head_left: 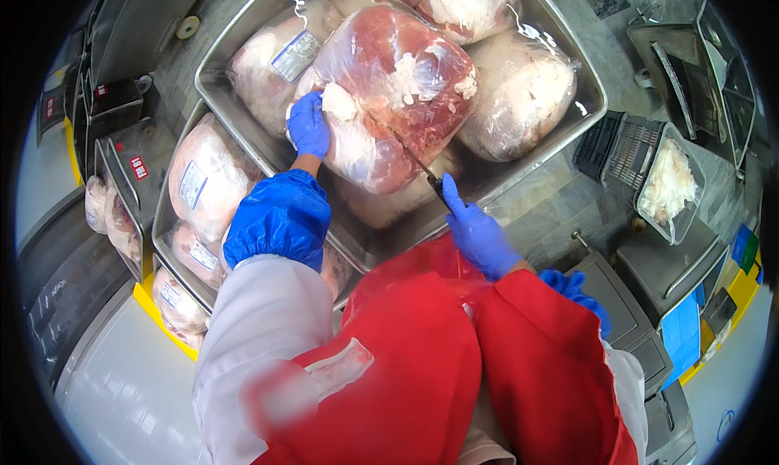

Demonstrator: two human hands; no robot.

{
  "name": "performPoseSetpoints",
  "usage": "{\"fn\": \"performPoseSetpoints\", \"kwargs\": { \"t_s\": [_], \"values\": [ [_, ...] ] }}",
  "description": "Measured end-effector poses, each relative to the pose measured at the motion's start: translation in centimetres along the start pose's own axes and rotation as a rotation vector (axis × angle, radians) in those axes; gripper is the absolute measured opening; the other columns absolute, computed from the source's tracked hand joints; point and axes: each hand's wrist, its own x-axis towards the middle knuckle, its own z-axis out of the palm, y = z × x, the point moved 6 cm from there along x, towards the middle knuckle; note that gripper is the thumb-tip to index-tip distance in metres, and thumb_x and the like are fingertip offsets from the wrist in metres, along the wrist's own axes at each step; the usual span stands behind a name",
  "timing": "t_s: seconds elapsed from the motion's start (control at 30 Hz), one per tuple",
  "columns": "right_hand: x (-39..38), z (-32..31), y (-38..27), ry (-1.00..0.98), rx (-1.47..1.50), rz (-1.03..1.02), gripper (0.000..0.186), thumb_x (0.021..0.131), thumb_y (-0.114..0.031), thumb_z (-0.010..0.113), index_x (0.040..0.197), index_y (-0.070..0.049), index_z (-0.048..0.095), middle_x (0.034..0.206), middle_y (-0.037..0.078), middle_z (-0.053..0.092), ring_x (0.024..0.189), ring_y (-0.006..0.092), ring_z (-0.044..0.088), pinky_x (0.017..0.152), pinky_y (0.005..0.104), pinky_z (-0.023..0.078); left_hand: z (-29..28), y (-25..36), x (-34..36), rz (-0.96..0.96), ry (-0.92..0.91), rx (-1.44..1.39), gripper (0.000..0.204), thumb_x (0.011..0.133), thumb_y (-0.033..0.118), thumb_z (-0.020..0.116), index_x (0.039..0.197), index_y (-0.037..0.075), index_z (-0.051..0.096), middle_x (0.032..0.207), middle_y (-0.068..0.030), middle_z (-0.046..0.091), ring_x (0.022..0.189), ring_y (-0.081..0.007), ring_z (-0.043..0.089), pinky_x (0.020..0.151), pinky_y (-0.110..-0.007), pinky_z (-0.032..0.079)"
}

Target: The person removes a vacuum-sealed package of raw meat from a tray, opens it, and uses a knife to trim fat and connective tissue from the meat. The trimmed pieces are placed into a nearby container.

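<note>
A large piece of raw red meat [381,59] with white fat lies on top of wrapped meat in a metal tub. My left hand [310,128], in a blue glove, is closed on the left edge of this meat, beside a white lump of fat [338,101]. My gloved right hand [480,236] is wrapped round the dark handle of a knife [415,158]. The knife's blade points up and left and lies against the meat's lower right part; how deep its tip sits cannot be told.
The metal tub [560,161] also holds several plastic-wrapped meats [519,96]. Left of it stands another tub of labelled wrapped meat [203,173]. At the right, a grey crate [629,152] stands beside a clear-lined bin of white trimmings [669,185]. Metal carts [669,258] line both sides.
</note>
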Motion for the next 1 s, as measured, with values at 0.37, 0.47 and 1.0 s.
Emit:
{"fn": "performPoseSetpoints", "kwargs": {
  "t_s": [0.37,0.47,1.0],
  "values": [
    [2.3,-7.9,-1.4,-0.110,0.118,-0.181,0.064,0.082,-0.010,0.047,0.138,-0.014,0.016,0.081,0.029,0.055,0.066,0.0417,0.056,0.061,0.0460,0.045,0.9,-0.1,-0.3,-0.084,-0.076,0.012,0.026,0.088,0.023,0.040,0.105,0.014,0.058,0.094,-0.0109,0.060,0.090,-0.0288,0.053,0.082,-0.039,0.039],
    [0.2,-3.4,-0.3,-0.161,0.095,0.003,0.068,0.083,-0.011,0.046,0.139,-0.016,0.007,0.079,0.028,0.055,0.063,0.0414,0.055,0.057,0.0493,0.044,0.5,0.5,-0.2,-0.053,-0.042,0.019,0.026,0.088,0.023,0.040,0.104,0.014,0.059,0.092,-0.0111,0.060,0.088,-0.0294,0.054,0.081,-0.039,0.040],
    [1.4,-6.3,-3.3,0.057,0.008,-0.267,0.063,0.077,-0.002,0.043,0.136,-0.007,0.023,0.072,0.021,0.056,0.062,0.0349,0.057,0.054,0.0436,0.045,0.4,-0.1,-0.2,-0.038,-0.028,-0.023,0.024,0.087,0.018,0.042,0.101,0.008,0.060,0.095,-0.0131,0.060,0.088,-0.0306,0.055,0.079,-0.038,0.042]
  ]
}}
